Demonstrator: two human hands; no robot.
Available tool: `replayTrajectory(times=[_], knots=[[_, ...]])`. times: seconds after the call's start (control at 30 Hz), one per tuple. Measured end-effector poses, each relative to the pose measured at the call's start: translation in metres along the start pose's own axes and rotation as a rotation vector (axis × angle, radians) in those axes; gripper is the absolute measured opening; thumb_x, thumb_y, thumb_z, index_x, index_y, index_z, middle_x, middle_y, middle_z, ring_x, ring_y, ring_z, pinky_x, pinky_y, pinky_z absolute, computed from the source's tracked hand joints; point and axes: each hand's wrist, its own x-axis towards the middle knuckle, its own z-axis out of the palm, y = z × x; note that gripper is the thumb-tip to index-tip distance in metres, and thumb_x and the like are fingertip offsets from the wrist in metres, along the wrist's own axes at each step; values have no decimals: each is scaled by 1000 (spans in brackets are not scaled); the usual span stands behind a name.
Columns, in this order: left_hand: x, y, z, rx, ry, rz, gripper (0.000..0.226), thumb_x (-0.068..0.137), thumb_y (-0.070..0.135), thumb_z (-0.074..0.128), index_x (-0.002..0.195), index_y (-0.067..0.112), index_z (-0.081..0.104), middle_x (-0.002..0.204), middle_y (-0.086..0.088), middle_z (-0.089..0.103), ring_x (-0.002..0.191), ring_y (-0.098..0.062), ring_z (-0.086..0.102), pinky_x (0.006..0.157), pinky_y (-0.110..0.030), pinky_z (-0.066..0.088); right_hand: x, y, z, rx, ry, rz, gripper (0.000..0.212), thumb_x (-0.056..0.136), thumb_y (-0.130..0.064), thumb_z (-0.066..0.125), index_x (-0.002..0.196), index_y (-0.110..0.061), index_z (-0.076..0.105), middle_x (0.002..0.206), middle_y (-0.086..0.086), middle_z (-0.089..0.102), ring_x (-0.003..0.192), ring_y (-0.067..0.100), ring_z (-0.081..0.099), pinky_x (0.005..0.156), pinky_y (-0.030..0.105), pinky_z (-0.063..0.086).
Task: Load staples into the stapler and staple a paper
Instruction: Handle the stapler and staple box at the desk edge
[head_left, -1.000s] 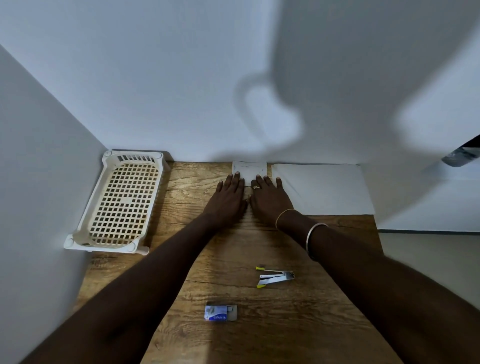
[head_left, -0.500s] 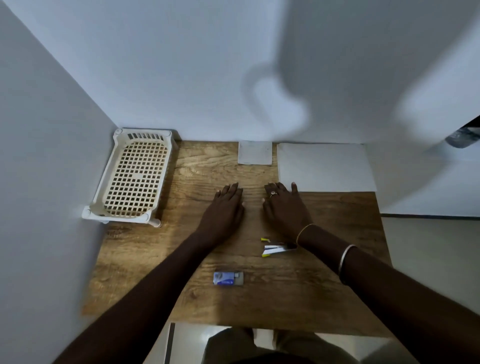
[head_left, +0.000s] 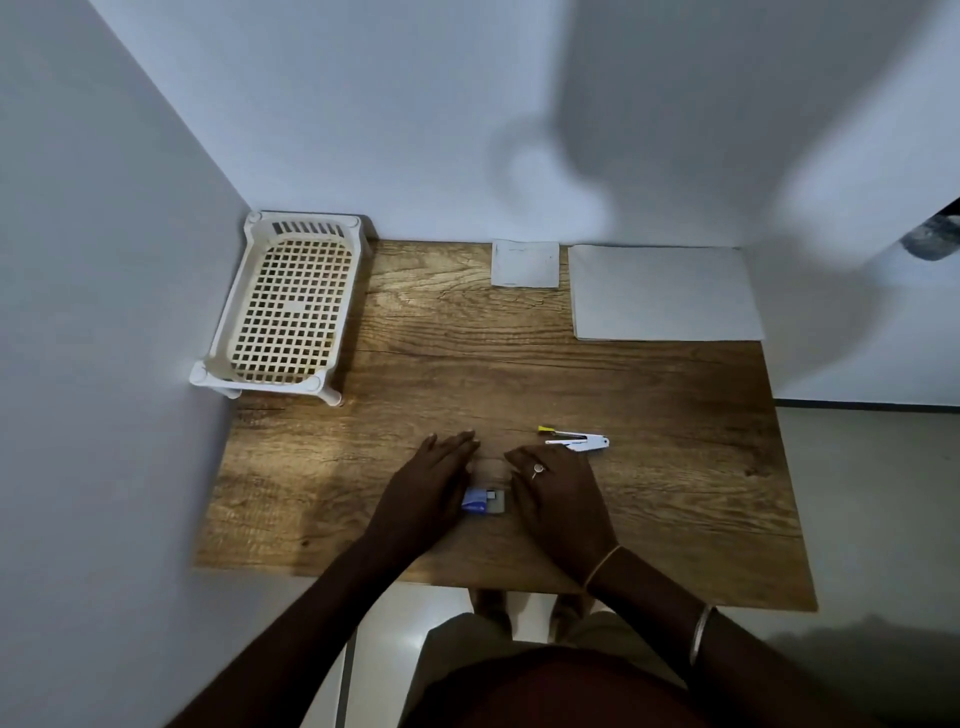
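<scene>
Flat with fingers straight, the left hand (head_left: 431, 499) and right hand (head_left: 561, 504) flank the staple box (head_left: 488, 502), its grey tray slid partly out; basket (head_left: 267, 383) stands far left.

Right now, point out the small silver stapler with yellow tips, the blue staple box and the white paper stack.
silver stapler (head_left: 577, 442): head view, middle of its metal body.
blue staple box (head_left: 478, 502): head view, its blue end.
white paper stack (head_left: 665, 293): head view, centre of top sheet.

staple box (head_left: 485, 502) between left hand (head_left: 426, 496), right hand (head_left: 561, 504) | stapler (head_left: 576, 442) untouched
</scene>
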Motion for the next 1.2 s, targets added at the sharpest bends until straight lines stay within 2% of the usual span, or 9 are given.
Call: replayTrajectory(times=[0.07, 0.13, 0.3, 0.47, 0.6, 0.7, 0.8, 0.97, 1.2], knots=[[-11, -4, 2, 5, 30, 32, 51, 86, 7, 78, 134, 5, 63, 136, -15, 65, 121, -34, 65, 106, -48, 47, -10, -7, 3, 60, -41, 79, 26, 85, -9, 73, 111, -9, 74, 103, 10, 72, 94, 29, 68, 82, 42, 55], [-19, -9, 4, -36, 22, 48, 49, 88, 14, 78, 134, 7, 63, 136, -13, 65, 121, -29, 65, 100, -41, 55, -15, -12, 7, 100, -92, 133, 19, 88, -11, 70, 107, -10, 75, 97, 9, 70, 89, 28, 66, 77, 40, 54], [-29, -15, 13, 3, -115, 97, 66, 85, 33, 80, 142, 8, 56, 144, -14, 58, 131, -32, 56, 106, -34, 40, -23, -21, 15, 102, -157, 184, 11, 91, -14, 67, 97, -13, 76, 87, 6, 65, 82, 25, 63, 71, 39, 51], [-27, -17, 12, 44, -101, 124, 66, 82, 32, 80, 138, 4, 59, 134, -19, 63, 120, -37, 61, 97, -44, 51, -27, -29, 21, 90, -179, 262, 13, 93, -20, 66, 100, -16, 76, 91, 4, 65, 84, 20, 62, 71, 30, 47], [-23, -14, 13, 77, -80, 146, 57, 82, 29, 78, 131, 3, 64, 123, -18, 67, 107, -36, 64, 85, -42, 54, -28, -33, 24, 95, -191, 299, 16, 96, -24, 63, 104, -18, 75, 95, 1, 63, 84, 14, 59, 70, 21, 41], [-22, -15, 15, 101, -54, 177, 50, 82, 22, 79, 126, 4, 67, 114, -16, 67, 99, -34, 64, 76, -40, 54, -27, -35, 26, 109, -189, 320, 18, 96, -25, 62, 105, -18, 75, 95, 2, 63, 84, 15, 60, 69, 23, 41], [-22, -15, 18, 97, -49, 181, 45, 84, 20, 78, 124, 4, 69, 112, -15, 67, 97, -33, 64, 75, -40, 54, -27, -36, 27, 123, -184, 335, 18, 96, -26, 62, 108, -20, 75, 96, 2, 63, 86, 16, 61, 70, 25, 44], [-22, -12, 18, 83, -52, 166, 44, 80, 17, 79, 121, 3, 70, 110, -17, 67, 94, -35, 65, 73, -40, 55, -28, -39, 29, 156, -224, 364, 20, 95, -25, 61, 110, -31, 72, 96, -4, 56, 85, 10, 54, 68, 21, 35], [-22, -6, 15, 73, -63, 133, 47, 81, 16, 78, 125, 7, 69, 110, -16, 66, 94, -33, 64, 73, -42, 55, -21, -32, 26, 231, -311, 419, 26, 96, -23, 59, 116, -34, 71, 104, -4, 64, 97, 11, 58, 76, 22, 39]])
